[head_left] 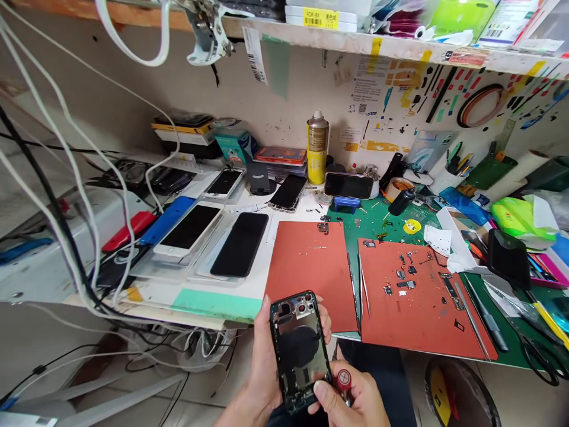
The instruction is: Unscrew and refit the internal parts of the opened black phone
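Observation:
My left hand point(261, 367) is wrapped around an opened phone housing point(300, 347), tilted up before the bench edge. Its inside faces me, with a dark round patch in the middle and camera openings at the top. My right hand point(347, 396) is closed on a small screwdriver point(344, 379) with a red cap marked by a cross. The right thumb touches the housing's lower right corner. The screwdriver's tip is hidden. Beyond the housing lies a red-brown mat point(306, 270); a second red-brown mat point(422, 326) to the right carries small phone parts point(405, 284).
Tweezers point(364, 284) lie between the mats. Several phones, one a black phone point(240, 244), rest to the left. A yellow spray can point(317, 148) stands at the back. Scissors point(540, 356) are at the right edge, above a bin point(462, 394). White cables point(66, 154) hang on the left.

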A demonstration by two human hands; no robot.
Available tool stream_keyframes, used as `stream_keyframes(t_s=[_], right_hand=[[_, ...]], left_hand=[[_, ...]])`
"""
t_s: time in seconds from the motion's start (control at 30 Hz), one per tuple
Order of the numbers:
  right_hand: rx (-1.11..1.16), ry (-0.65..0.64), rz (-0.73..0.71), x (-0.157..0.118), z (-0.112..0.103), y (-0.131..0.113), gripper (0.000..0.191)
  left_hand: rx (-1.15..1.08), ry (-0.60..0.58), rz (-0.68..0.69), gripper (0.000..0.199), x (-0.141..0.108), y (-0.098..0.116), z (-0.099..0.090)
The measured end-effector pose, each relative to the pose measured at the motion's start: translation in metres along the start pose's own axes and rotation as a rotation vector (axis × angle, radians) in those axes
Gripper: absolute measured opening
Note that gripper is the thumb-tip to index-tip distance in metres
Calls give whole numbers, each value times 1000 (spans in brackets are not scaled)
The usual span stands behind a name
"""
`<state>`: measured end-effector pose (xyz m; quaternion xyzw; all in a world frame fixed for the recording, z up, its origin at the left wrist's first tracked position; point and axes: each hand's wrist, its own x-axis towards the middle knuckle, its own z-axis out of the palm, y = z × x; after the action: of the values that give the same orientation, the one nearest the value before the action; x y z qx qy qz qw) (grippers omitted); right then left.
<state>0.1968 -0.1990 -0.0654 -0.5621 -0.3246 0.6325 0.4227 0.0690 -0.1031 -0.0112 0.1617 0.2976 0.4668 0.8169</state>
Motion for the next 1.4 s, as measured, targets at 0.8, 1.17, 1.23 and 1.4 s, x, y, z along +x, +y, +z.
stream_keyframes(t_s=[0.8,1.17,1.23,1.4], right_hand=[[36,-22,80,-7,-2,-12,80],[54,-53,97,-6,-4,-14,81],[54,-37,99,-7,-4,-13,80],[77,-41,100,-7,-3,-12,78]], left_hand=[[-116,58,-42,69,-4,-5,-10],[-95,92,-26,72,-5,0,-1],[-84,103,-31,74,-5,0,-1],[-114,81,-66,79,-5,-1,-5]])
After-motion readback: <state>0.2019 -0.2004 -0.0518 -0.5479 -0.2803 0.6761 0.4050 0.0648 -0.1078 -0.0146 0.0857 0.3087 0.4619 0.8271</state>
